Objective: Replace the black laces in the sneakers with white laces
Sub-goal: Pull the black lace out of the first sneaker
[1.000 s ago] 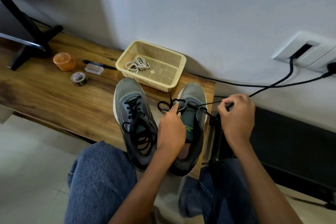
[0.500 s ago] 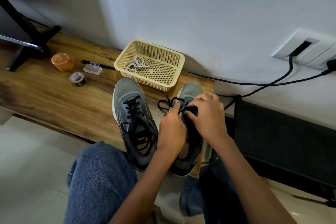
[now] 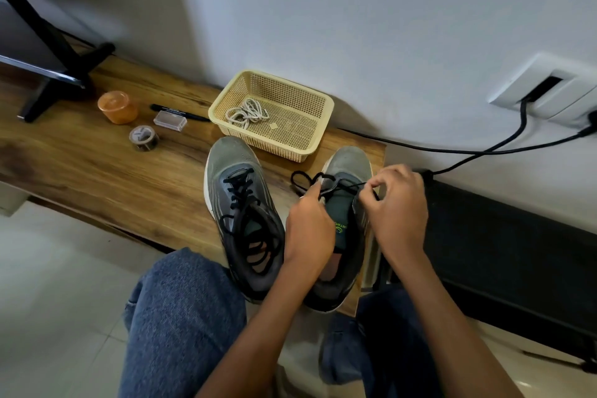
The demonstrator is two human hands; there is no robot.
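Two grey sneakers stand side by side on a wooden bench [image 3: 97, 171]. The left sneaker [image 3: 239, 203] is fully laced in black. On the right sneaker [image 3: 347, 171] only the black lace [image 3: 302, 182] near the toe is still threaded, with a loose loop lying to its left. My left hand [image 3: 308, 229] rests on that shoe's left side, fingertips at the lace by the eyelets. My right hand [image 3: 395, 210] pinches a stretch of the black lace and holds it taut to the right. White laces [image 3: 247, 115] lie bundled in a yellow basket [image 3: 319, 121].
An orange cup [image 3: 118, 107], a tape roll [image 3: 143, 138], a small clear box [image 3: 170, 120] and a black pen [image 3: 193, 116] sit on the bench at left. Black stand legs [image 3: 61, 71] are behind them. Black cables [image 3: 484, 149] run from a wall socket [image 3: 546, 87]. My jeans-clad knees [image 3: 184, 317] are below.
My right hand came in to the right shoe's eyelets, took the black lace and is now drawing it back out to the right. My left hand stayed on the shoe.
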